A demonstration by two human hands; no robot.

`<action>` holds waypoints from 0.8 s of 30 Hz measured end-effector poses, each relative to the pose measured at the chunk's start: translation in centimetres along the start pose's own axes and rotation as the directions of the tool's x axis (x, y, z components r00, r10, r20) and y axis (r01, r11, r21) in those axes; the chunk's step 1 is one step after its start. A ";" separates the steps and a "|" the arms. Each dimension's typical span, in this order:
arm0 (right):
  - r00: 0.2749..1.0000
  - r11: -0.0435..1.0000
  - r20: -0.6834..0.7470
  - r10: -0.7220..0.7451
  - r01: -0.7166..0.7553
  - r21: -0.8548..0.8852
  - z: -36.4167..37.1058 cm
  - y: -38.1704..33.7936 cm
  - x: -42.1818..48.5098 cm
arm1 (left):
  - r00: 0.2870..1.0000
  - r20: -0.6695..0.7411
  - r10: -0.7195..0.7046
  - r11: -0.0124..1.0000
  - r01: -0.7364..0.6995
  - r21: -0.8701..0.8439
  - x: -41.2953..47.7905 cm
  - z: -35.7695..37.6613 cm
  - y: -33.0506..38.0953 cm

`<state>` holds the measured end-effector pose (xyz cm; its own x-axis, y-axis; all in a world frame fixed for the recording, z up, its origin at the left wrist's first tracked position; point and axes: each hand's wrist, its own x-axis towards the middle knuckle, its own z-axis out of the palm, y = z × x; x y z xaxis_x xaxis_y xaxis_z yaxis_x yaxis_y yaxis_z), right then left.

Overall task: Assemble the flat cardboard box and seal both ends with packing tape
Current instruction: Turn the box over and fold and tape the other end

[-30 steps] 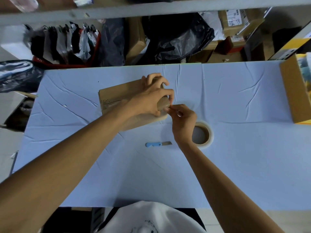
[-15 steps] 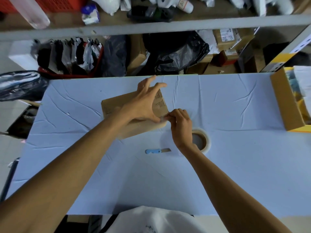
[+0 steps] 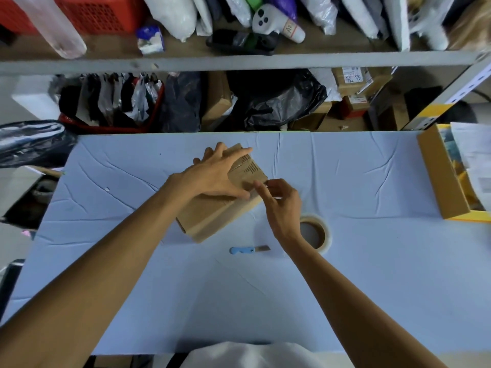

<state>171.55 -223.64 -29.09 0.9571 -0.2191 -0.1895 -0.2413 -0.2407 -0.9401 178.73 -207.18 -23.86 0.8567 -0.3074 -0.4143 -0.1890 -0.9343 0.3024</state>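
A small brown cardboard box [image 3: 212, 216] sits tilted on the blue table cover [image 3: 372, 261], one end turned up toward me with a printed flap [image 3: 248, 171]. My left hand [image 3: 215, 173] lies flat on top of the box, fingers spread, pressing the flap down. My right hand [image 3: 281, 200] touches the flap's right corner with pinched fingertips. A roll of clear packing tape [image 3: 316, 233] lies flat just right of my right wrist. A blue-handled cutter [image 3: 248, 250] lies in front of the box.
An open cardboard carton [image 3: 443, 181] with papers stands at the table's right edge. Behind the table, shelves hold black bags [image 3: 279, 102], parcels and a red basket [image 3: 101, 11]. A dark bag [image 3: 29, 142] lies beyond the left edge.
The box has turned so its near end points toward me and the flap end tilts up. My left hand has flattened over the top. My view has tipped upward, showing more shelf.
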 end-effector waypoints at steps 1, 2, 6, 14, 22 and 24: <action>1.000 1.000 0.006 -0.006 0.006 -0.011 0.0 -0.2 0.3 | 1.000 0.025 0.002 0.999 -0.002 -0.032 0.2 -0.5 -0.4; 1.000 1.000 0.023 -0.016 0.017 -0.010 -0.1 -0.3 0.6 | 0.999 0.032 0.000 0.998 0.001 -0.057 0.3 -1.0 -0.7; 0.978 1.000 0.208 0.008 -0.014 0.027 0.2 -1.3 1.5 | 0.993 -0.066 -0.097 0.987 0.087 -0.134 0.4 -1.8 -1.9; 0.884 0.995 0.462 0.075 -0.035 -0.093 1.5 -1.3 -1.6 | 0.971 -0.204 -0.123 0.975 0.080 -0.207 0.6 -0.9 -2.9; 0.799 0.995 0.601 -0.013 -0.049 0.087 0.7 -2.3 1.0 | 0.968 -0.218 0.121 0.983 -0.146 -0.106 -0.2 -0.6 -4.3; 0.807 0.990 0.590 -0.023 -0.063 0.126 0.1 -2.9 1.8 | 0.962 -0.235 0.139 0.981 -0.165 -0.097 -0.3 -1.2 -4.8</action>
<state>173.97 -223.18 -26.71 0.8728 0.3861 -0.2984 -0.2795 -0.1057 -0.9543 179.94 -202.40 -24.17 0.9107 -0.3828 -0.1553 -0.2802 -0.8486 0.4487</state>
